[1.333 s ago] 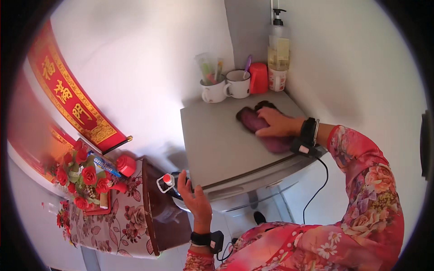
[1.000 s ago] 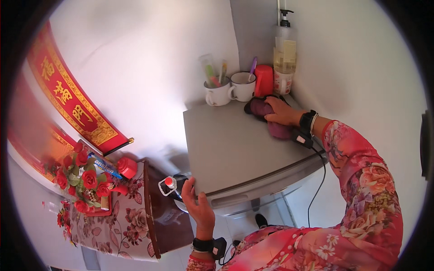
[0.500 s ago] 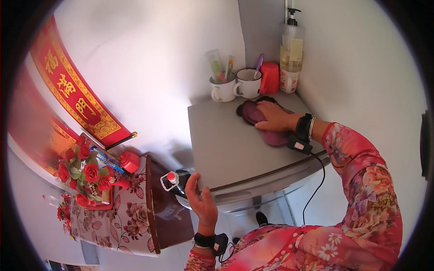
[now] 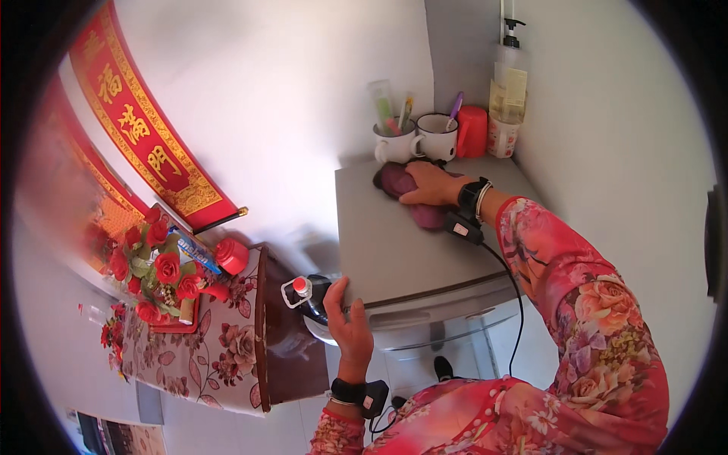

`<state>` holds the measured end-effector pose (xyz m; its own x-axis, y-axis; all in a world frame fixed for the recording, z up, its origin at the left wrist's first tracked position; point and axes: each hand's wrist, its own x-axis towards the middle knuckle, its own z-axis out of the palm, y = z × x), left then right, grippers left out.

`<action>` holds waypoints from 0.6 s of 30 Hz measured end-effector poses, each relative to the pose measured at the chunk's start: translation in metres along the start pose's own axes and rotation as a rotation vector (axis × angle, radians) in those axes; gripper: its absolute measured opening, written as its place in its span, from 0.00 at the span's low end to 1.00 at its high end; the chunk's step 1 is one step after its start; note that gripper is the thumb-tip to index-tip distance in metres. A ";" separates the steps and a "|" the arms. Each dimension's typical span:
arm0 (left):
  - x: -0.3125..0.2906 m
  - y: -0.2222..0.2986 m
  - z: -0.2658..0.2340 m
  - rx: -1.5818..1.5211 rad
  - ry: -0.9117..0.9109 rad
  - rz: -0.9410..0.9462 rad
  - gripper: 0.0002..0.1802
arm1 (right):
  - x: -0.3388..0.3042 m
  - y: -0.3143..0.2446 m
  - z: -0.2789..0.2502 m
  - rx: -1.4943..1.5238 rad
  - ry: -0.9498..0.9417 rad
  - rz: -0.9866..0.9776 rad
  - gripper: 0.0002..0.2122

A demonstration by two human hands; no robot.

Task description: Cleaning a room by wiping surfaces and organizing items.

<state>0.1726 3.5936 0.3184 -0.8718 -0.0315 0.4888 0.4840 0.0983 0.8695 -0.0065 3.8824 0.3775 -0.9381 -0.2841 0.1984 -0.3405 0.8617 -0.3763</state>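
Note:
My right hand (image 4: 435, 185) presses down on a bunched purple cloth (image 4: 426, 216), its fingers curved over it. The cloth lies on the grey flat top (image 4: 402, 258) of a cabinet-like appliance, close in front of the mugs, and part of it is hidden under my palm. At the appliance's front left corner is my left hand (image 4: 350, 334), raised with its thumb and fingers apart and nothing in them. Just left of it stands a dark bottle (image 4: 315, 305) with a red cap and a white handle.
Along the back edge stand a white mug (image 4: 393, 144) holding tubes, another mug (image 4: 437, 139) with a purple toothbrush, a red cup (image 4: 472, 130) and a pump bottle (image 4: 507, 95). Red artificial flowers (image 4: 167, 267) rest on a floral-covered table (image 4: 220, 360) to the left.
My right hand has slid left across the grey top with the cloth, now in front of the mugs. My left hand remains by the front left corner. The view has shifted slightly.

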 end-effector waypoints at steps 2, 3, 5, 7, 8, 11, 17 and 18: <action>-0.002 0.005 0.001 0.062 -0.010 0.028 0.21 | -0.004 -0.005 0.000 -0.015 -0.046 0.010 0.31; -0.003 0.006 0.002 0.051 -0.005 0.022 0.21 | -0.005 -0.010 -0.003 -0.033 -0.087 0.025 0.31; -0.004 0.006 -0.001 0.045 0.003 0.011 0.22 | -0.010 -0.032 0.003 -0.022 -0.128 -0.055 0.32; -0.004 0.004 -0.004 0.112 -0.007 0.052 0.22 | -0.021 -0.061 0.013 -0.012 -0.173 -0.129 0.32; -0.004 0.003 -0.004 0.115 0.000 0.048 0.22 | -0.027 -0.077 0.020 -0.006 -0.135 -0.251 0.32; -0.002 0.000 0.004 0.030 0.037 0.014 0.23 | -0.023 -0.085 0.032 0.027 -0.055 -0.412 0.31; -0.001 -0.005 -0.006 0.073 0.060 -0.047 0.26 | 0.052 -0.079 0.050 0.137 -0.129 -0.504 0.27; -0.002 -0.009 -0.012 0.148 0.056 -0.006 0.27 | 0.069 -0.081 0.061 0.117 -0.098 -0.449 0.27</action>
<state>0.1707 3.5808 0.3108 -0.8672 -0.0874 0.4903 0.4586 0.2436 0.8546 -0.0475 3.7678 0.3663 -0.6959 -0.6610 0.2808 -0.7136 0.5928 -0.3733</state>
